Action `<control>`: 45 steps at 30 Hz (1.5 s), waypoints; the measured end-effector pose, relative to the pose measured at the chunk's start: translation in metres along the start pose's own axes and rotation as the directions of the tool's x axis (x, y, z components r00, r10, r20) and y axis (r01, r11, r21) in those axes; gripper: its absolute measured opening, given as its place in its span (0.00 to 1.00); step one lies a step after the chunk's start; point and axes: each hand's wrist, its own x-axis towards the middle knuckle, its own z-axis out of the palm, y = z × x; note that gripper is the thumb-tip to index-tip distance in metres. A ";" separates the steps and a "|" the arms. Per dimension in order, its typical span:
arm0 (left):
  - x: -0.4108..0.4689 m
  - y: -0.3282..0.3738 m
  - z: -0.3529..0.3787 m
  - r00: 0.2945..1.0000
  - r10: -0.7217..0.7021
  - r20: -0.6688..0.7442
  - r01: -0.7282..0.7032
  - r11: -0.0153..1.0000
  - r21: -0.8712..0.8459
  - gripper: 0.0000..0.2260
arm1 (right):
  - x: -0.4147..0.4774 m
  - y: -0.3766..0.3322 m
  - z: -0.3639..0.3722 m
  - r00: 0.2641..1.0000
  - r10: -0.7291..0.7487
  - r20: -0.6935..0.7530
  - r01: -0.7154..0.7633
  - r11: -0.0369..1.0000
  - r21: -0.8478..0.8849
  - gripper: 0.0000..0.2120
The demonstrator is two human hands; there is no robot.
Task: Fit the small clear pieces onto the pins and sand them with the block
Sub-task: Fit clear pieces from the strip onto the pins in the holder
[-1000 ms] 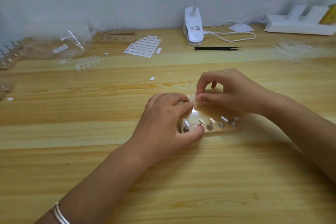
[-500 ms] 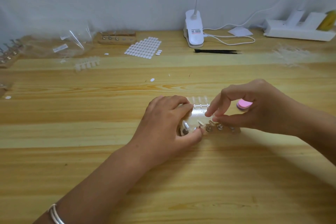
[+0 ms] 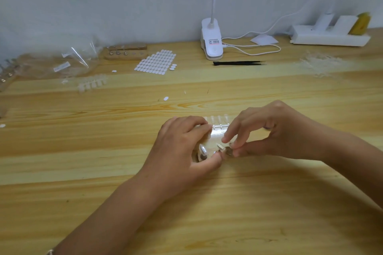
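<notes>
Our right hand (image 3: 275,130) has come down from the far strip (image 3: 219,120) of pieces to the holder (image 3: 215,137), where its curled thumb and fingertips pinch a clear piece (image 3: 230,145) at a middle pin (image 3: 229,151). Our left hand (image 3: 182,149) grips the holder's left end, fingers over the far edge, thumb on the near side; the leftmost pin (image 3: 202,157) carries another piece (image 3: 202,149).
</notes>
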 end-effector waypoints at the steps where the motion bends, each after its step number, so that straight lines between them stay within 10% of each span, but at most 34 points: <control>1: 0.000 0.000 0.000 1.000 0.001 0.002 -0.001 1.000 0.001 0.27 | 0.000 0.001 0.000 1.000 -0.006 -0.009 0.005 1.000 -0.006 0.12; 18: 0.000 -0.001 0.000 1.000 0.003 0.007 -0.003 1.000 0.004 0.26 | -0.003 0.004 0.002 0.998 -0.058 -0.024 0.055 0.993 -0.103 0.02; 23: 0.000 -0.001 0.000 1.000 -0.003 0.014 0.003 1.000 0.006 0.26 | -0.001 -0.002 0.002 0.997 -0.077 -0.018 0.074 0.988 -0.138 0.20; 34: 0.001 -0.001 0.001 1.000 -0.001 0.000 0.001 1.000 -0.011 0.28 | -0.006 0.000 0.008 0.992 -0.118 -0.034 0.103 0.951 -0.291 0.03; 45: -0.001 -0.004 0.000 0.993 -0.112 -0.035 0.104 0.980 -0.169 0.32 | 0.033 -0.004 -0.027 0.979 0.179 -0.094 -0.193 0.966 -0.169 0.13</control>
